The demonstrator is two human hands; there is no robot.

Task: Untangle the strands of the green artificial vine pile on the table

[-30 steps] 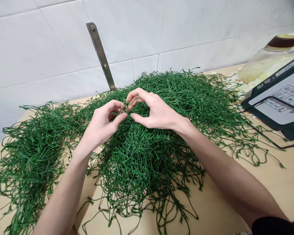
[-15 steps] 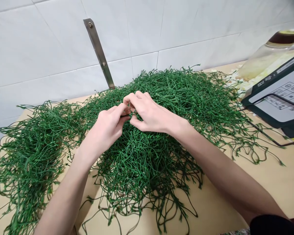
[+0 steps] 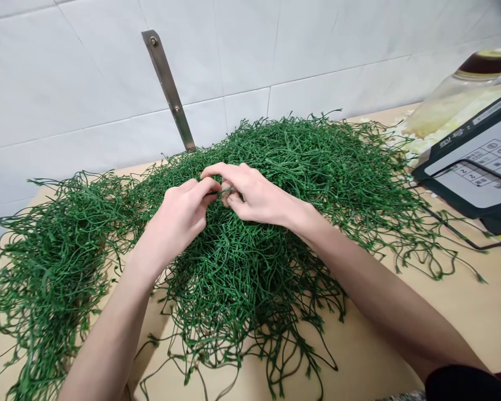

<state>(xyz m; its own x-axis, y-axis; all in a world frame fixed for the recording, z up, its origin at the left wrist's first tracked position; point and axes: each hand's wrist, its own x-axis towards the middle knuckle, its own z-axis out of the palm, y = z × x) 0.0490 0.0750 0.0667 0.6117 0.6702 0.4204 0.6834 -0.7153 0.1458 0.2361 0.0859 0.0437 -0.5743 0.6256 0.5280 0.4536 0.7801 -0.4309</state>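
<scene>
A large tangled heap of thin green strands (image 3: 275, 184) covers the middle of the tan table (image 3: 463, 312). My left hand (image 3: 181, 214) and my right hand (image 3: 253, 192) meet fingertip to fingertip on top of the heap. Both are closed in a pinch on one green strand (image 3: 224, 191) between them. A second, looser pile of the same strands (image 3: 50, 262) lies at the left.
A white tiled wall (image 3: 87, 100) backs the table, with a slanted metal bracket (image 3: 169, 92) screwed to it. At the right stand a scale with a keypad (image 3: 480, 167), a black cable (image 3: 459, 234) and a clear jar with a dark lid (image 3: 463, 94).
My hands have come down onto the heap and closed tighter together. The right fingers have curled from an open arch into a pinch against the left fingertips.
</scene>
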